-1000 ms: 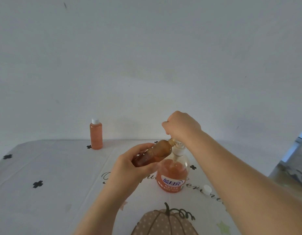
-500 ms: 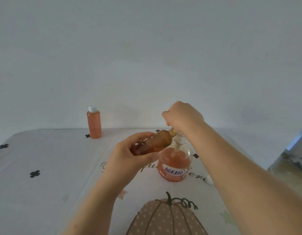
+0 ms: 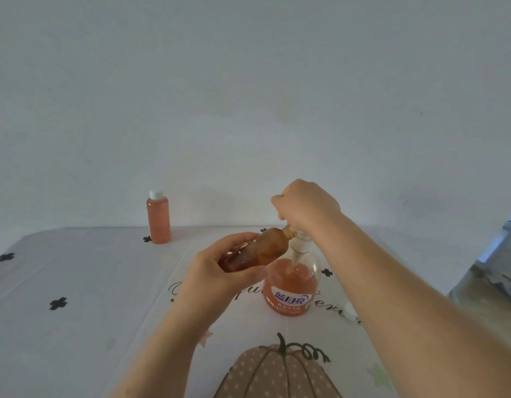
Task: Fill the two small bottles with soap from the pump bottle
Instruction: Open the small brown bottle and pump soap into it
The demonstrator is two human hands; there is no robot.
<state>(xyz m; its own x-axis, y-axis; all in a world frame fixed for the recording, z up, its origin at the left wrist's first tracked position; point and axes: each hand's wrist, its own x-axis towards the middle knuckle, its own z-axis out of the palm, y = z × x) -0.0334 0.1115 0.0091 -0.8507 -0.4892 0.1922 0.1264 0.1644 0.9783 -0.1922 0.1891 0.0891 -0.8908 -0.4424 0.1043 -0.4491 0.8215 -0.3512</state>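
Note:
The pump bottle [image 3: 291,285] stands mid-table, part full of orange soap. My right hand [image 3: 306,205] is closed over its pump head, which is hidden beneath the fist. My left hand [image 3: 220,271] grips a small bottle [image 3: 257,249], tilted with its open mouth up against the pump spout; orange-brown soap fills it. A second small bottle [image 3: 158,216] stands upright at the far left of the table, full of orange soap, with a white cap on.
A white cap [image 3: 349,311] lies on the tablecloth [image 3: 76,297] to the right of the pump bottle, partly behind my right forearm. A plain wall rises close behind the table. The table's right edge drops off near the floor [image 3: 495,277].
The view has shifted slightly; both hands keep their hold on the small bottle and the pump. No clear change in the soap level.

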